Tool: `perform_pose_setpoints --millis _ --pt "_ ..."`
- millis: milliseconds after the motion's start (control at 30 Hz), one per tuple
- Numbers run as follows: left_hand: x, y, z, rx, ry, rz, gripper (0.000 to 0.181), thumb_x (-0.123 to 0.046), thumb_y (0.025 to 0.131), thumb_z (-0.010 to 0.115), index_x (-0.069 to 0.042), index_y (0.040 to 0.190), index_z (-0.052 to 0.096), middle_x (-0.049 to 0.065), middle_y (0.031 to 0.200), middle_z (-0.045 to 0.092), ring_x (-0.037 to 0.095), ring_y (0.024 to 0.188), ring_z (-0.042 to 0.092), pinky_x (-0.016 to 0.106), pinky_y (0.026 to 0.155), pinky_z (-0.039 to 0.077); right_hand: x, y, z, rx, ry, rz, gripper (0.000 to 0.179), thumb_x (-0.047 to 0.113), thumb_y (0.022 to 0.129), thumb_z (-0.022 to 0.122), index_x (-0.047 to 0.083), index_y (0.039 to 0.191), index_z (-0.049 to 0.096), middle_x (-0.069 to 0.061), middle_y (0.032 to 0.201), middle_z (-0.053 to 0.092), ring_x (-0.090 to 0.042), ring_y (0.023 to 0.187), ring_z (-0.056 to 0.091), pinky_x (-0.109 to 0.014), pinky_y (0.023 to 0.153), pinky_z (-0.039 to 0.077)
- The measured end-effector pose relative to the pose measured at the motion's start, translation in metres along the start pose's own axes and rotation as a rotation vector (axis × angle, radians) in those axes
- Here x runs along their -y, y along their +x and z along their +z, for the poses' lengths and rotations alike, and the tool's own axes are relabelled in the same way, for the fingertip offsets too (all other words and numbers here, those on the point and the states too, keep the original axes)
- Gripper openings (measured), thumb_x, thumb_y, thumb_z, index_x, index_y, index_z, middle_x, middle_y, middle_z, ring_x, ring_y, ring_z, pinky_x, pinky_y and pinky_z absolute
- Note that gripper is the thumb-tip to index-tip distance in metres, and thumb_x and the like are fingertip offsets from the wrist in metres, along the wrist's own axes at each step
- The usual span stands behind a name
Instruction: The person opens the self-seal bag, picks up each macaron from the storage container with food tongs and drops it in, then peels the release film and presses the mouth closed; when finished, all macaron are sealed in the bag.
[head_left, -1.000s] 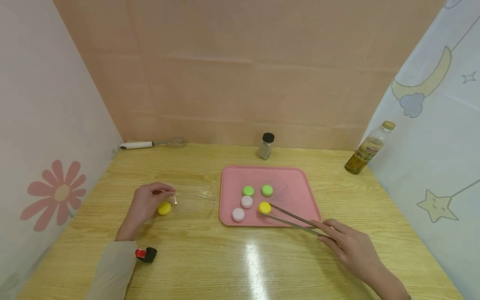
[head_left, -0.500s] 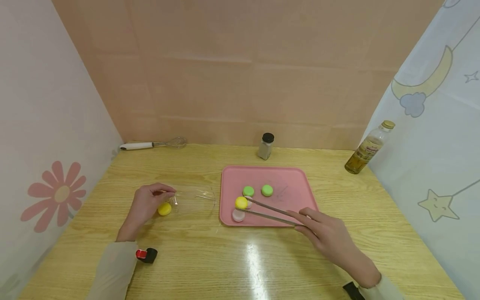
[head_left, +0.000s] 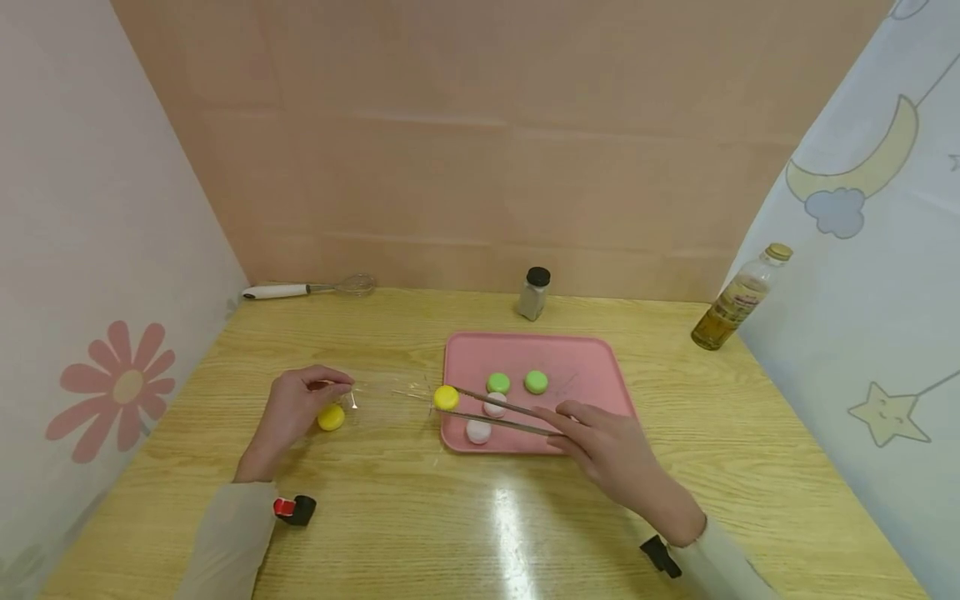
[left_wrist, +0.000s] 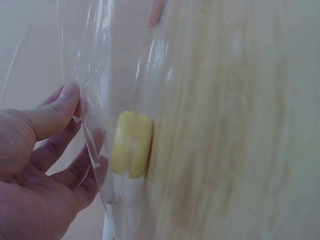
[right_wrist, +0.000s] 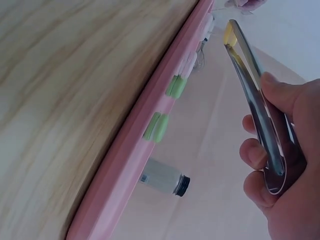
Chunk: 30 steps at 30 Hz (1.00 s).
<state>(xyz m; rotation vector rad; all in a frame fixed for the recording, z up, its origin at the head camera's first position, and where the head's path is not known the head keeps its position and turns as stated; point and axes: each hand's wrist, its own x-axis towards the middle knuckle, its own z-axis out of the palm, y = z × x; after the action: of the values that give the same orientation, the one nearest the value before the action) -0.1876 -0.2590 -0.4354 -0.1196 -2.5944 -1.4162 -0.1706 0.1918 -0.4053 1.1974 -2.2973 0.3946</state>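
My left hand [head_left: 300, 404] pinches the edge of a clear plastic bag [head_left: 386, 404] lying across the left of the table. A yellow macaron [head_left: 331, 417] sits beside that hand; in the left wrist view it shows behind the film. My right hand [head_left: 611, 450] grips metal tongs [right_wrist: 255, 105] around the handle end. Between the tongs' tips is another yellow macaron [head_left: 446, 398], held off the table near the bag's right end and the tray's left edge. On the pink tray [head_left: 592, 375] lie two green macarons [head_left: 536, 382] and two pale pink ones [head_left: 478, 431].
Behind the tray stands a small jar with a black lid [head_left: 533, 296]. A glass bottle of amber liquid [head_left: 731, 304] is at the back right. Along the back left lies a white-handled whisk [head_left: 300, 289]. Curtain-like sheets hang around the table.
My right hand has moved left with the tongs, carrying the yellow macaron from over the tray to the bag's right end. My left hand stays in place on the bag.
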Motion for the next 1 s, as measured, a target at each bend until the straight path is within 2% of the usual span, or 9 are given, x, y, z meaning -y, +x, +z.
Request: perform_pose_setpoints --millis 100,233,333,467,733,900,1000 --pt "-0.002 -0.001 0.0 0.0 -0.002 -0.008 0.016 -0.018 0.096 0.073 -0.004 0.102 0.079 0.008 0.1 0.075 0.026 0.091 0.062 0.024 0.075 0.049 0.001 0.007 0.006 0.021 -0.019 -0.016 0.034 0.03 0.099 0.066 0.016 0.129 0.071 0.004 0.097 0.064 -0.007 0.07 0.057 -0.022 0.055 0.045" --pt "-0.001 -0.001 0.0 -0.005 -0.003 -0.003 0.014 -0.016 0.095 0.074 -0.005 0.101 0.079 0.008 0.099 0.075 0.026 0.091 0.062 0.024 0.075 0.05 0.002 0.014 0.013 0.035 -0.016 -0.03 0.042 0.024 0.091 0.075 0.018 0.132 0.069 0.003 0.101 0.066 -0.008 0.072 0.06 -0.025 0.057 0.049" --pt "0.0 0.0 0.001 -0.007 0.0 0.004 0.012 -0.016 0.094 0.075 -0.007 0.1 0.08 0.007 0.099 0.075 0.025 0.091 0.063 0.023 0.075 0.05 0.002 0.019 0.017 0.037 -0.01 -0.044 0.04 0.024 0.093 0.073 0.021 0.134 0.068 0.005 0.102 0.064 -0.007 0.069 0.055 -0.022 0.053 0.044" --pt "0.0 0.0 0.0 -0.004 0.009 -0.004 0.012 -0.017 0.094 0.075 -0.008 0.1 0.08 0.006 0.099 0.075 0.024 0.093 0.064 0.024 0.077 0.05 0.001 0.026 0.022 0.079 -0.037 -0.063 0.039 0.024 0.095 0.071 0.022 0.134 0.067 0.005 0.102 0.061 -0.008 0.069 0.052 -0.02 0.05 0.038" --pt "-0.001 0.0 0.0 0.004 0.033 -0.023 0.012 -0.017 0.095 0.074 -0.009 0.101 0.08 0.007 0.102 0.075 0.024 0.094 0.064 0.028 0.078 0.051 0.003 0.038 0.038 0.107 -0.048 -0.089 0.048 0.021 0.091 0.077 0.022 0.137 0.065 0.006 0.105 0.059 -0.008 0.072 0.052 -0.021 0.051 0.041" --pt "0.0 0.001 0.001 0.004 0.044 -0.024 0.012 -0.018 0.095 0.074 -0.01 0.101 0.08 0.006 0.102 0.075 0.024 0.095 0.064 0.031 0.08 0.051 0.007 0.049 0.046 0.103 -0.041 -0.097 0.047 0.023 0.089 0.079 0.02 0.135 0.068 0.007 0.096 0.055 -0.007 0.067 0.045 -0.018 0.051 0.038" --pt "0.0 0.001 0.001 0.006 0.037 -0.024 0.013 -0.019 0.095 0.074 -0.009 0.101 0.08 0.005 0.102 0.075 0.024 0.095 0.064 0.03 0.081 0.051 0.009 0.055 0.05 0.13 -0.048 -0.1 0.045 0.024 0.091 0.078 0.018 0.134 0.068 0.008 0.096 0.056 -0.007 0.069 0.044 -0.018 0.054 0.039"
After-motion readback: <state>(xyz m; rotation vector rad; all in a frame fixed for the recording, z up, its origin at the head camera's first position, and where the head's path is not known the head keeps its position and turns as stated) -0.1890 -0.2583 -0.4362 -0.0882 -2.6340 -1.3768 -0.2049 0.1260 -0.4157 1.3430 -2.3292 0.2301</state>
